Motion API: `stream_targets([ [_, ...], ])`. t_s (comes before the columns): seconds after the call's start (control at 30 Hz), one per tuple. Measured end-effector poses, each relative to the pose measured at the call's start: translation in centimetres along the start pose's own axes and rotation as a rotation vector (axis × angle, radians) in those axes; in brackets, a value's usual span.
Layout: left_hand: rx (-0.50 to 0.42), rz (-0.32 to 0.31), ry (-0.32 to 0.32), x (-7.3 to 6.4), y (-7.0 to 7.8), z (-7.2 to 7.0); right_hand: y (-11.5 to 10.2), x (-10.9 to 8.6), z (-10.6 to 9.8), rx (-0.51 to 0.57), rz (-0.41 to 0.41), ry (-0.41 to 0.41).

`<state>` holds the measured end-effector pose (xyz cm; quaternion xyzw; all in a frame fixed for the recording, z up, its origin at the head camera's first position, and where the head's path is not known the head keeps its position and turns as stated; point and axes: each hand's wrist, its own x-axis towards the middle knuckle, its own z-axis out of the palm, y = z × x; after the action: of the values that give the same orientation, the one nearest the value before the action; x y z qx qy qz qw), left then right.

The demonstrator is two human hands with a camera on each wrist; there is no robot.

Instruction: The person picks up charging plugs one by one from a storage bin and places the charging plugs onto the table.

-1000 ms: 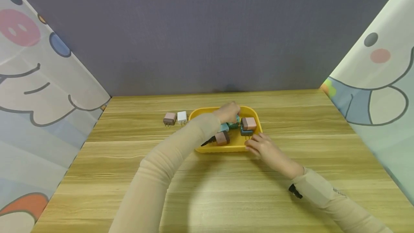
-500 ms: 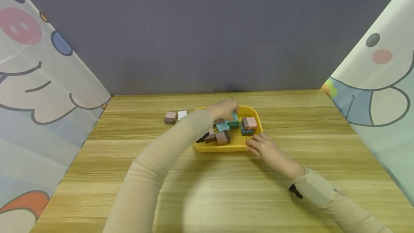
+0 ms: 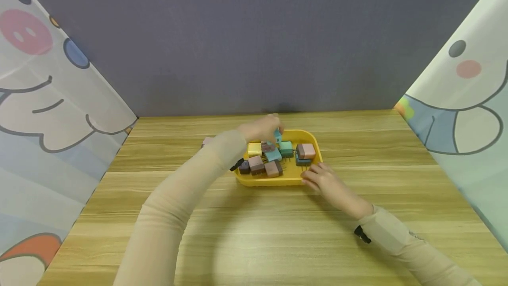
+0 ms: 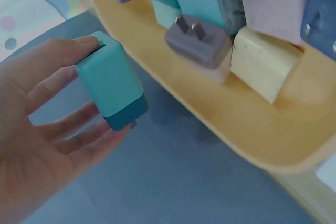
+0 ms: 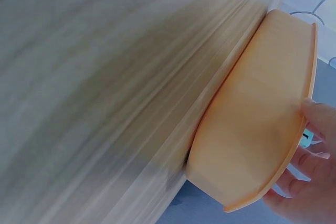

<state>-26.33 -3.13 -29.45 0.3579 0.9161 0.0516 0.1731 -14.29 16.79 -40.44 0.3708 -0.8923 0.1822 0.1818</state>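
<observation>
My left hand [image 3: 262,128] holds a turquoise charger plug [image 4: 113,80] between thumb and fingers, above the back rim of a yellow tray [image 3: 278,182]. The charger's darker teal end faces down in the left wrist view. Inside the tray lie several more chargers: a pale yellow one [image 3: 255,149], a green one [image 3: 285,148], a light blue one [image 3: 273,155] and a pink-and-brown one [image 3: 306,151] on top of a dark blue one [image 3: 303,161]. At the tray's front right corner, my right hand [image 3: 327,186] grips the rim, thumb outside and fingers inside.
Left of the tray, a pink charger [image 3: 208,141] on the wooden table [image 3: 293,233] is partly hidden behind my left sleeve. A dark grey panel [image 3: 254,47] rises along the table's back edge. Cartoon-printed sheets [image 3: 472,96] flank both sides.
My left hand has lifted the turquoise charger out from among the others and moved left and back with it. Its sleeve now covers the white charger. The right hand has stayed put.
</observation>
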Motion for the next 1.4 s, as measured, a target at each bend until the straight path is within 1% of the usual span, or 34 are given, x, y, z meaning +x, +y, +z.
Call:
stream_targets([
  [0.1,0.038,-0.001,0.012,-0.6,-0.6,-0.5,-0.1,0.0,0.0,0.002,0.010,-0.013],
  [0.17,0.041,-0.012,0.011,-1.1,-0.9,-0.8,-0.1,0.0,0.0,0.000,0.014,-0.020],
  [0.27,0.008,-0.024,0.018,-1.9,-1.4,-1.2,-0.1,0.0,0.0,-0.002,0.016,-0.024],
  [0.4,-0.034,-0.025,0.064,-3.0,-2.2,-1.6,-0.1,0.0,0.0,0.005,0.009,-0.009],
  [0.47,-0.040,-0.018,0.088,-3.4,-2.6,-1.6,-0.1,0.0,0.0,-0.003,0.002,0.003],
  [0.6,-0.057,-0.015,0.111,-4.2,-3.4,-1.7,0.0,0.0,0.1,-0.027,-0.010,0.020],
  [0.7,-0.078,-0.033,0.117,-4.7,-3.9,-1.8,0.0,0.0,0.1,-0.032,-0.012,0.024],
  [0.83,-0.127,-0.075,0.121,-5.5,-4.4,-1.9,0.0,0.0,0.1,-0.029,-0.015,0.027],
  [1.0,-0.156,-0.098,0.139,-6.4,-5.1,-1.7,0.0,0.1,0.1,-0.030,-0.019,0.030],
  [1.4,-0.129,-0.115,0.193,-8.3,-7.6,-1.0,-0.1,0.1,0.0,-0.026,-0.010,0.019],
])
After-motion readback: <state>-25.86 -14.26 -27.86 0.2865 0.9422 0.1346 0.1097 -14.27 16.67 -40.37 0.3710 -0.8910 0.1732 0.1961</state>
